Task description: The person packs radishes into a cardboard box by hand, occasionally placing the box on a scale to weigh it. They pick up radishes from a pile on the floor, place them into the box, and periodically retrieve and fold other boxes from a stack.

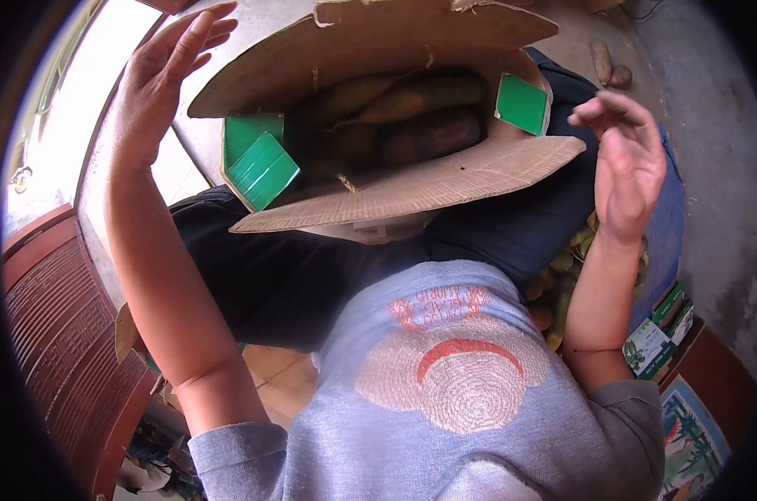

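Note:
A brown cardboard box (412, 188) stands open between my legs, its long flaps spread and its short green flaps (262, 171) folded at the ends. Inside it lie long green vegetables (420, 96) and dark brown root vegetables (433, 138), partly in shadow. Raised beyond the box's left end is my left hand (166, 71), fingers stretched out and nothing in it. My right hand (627, 159) hovers off the box's right end, fingers loosely bent and apart, holding nothing. Neither hand touches the box.
Two brown root vegetables (601, 63) lie on the floor at the upper right. A heap of green and yellowish produce (554, 321) shows beside my right forearm, near a blue sheet (671, 225). Green-and-white cartons (650, 346) stand at lower right. Carved wooden furniture (70, 334) borders the left.

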Available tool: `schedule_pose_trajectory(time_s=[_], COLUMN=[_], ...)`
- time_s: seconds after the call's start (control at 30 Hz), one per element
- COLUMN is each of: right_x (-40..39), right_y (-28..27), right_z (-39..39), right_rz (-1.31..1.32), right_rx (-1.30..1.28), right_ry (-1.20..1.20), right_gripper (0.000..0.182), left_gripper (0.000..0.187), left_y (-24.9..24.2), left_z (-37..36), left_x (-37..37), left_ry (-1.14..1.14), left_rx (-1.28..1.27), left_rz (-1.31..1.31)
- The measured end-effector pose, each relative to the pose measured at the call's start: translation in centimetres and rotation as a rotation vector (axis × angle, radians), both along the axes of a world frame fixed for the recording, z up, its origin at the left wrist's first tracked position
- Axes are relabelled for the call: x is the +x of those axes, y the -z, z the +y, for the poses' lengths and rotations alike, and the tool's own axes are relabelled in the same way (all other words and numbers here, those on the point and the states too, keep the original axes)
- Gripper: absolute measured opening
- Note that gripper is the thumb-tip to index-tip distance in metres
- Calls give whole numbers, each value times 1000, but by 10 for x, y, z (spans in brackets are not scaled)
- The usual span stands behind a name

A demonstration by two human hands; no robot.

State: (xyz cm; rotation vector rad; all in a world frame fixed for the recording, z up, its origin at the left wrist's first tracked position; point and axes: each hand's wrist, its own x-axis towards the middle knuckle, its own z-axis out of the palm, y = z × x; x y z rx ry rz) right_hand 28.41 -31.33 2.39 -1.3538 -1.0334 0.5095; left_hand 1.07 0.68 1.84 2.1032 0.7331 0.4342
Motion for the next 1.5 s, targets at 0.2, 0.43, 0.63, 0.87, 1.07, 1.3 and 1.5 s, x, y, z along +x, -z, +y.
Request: schedule_pose_trajectory(time_s=[0.2, 0.43, 0.63, 0.87, 1.07, 1.3, 1.5], right_x=[-40, -52, -50, -56, -52, -54, -58], right_y=[-20, -3, -3, -7, -7, -7, -12], right_z=[29, 41, 48, 51, 51, 50, 40], right_rz=[-790, -964, -985, -1008, -994, -1005, -1034], right_rx=[-413, -549, -573, -545, -574, -559, -603], right_ry=[-355, -349, -411, -383, -390, -361, -362], right_gripper=[50, 32, 19, 14, 12, 9, 17], left_gripper=[44, 24, 16, 16, 14, 16, 16], left_y=[-9, 7, 7, -19, -20, -18, -20], left_z=[-15, -30, -37, -44, -39, -41, -43], left_x=[5, 9, 12, 9, 13, 13, 12], left_ry=[143, 75, 74, 91, 120, 65, 66], left_rx=[73, 417, 277, 161, 153, 148, 141], left_rz=[53, 132, 99, 257, 239, 185, 160])
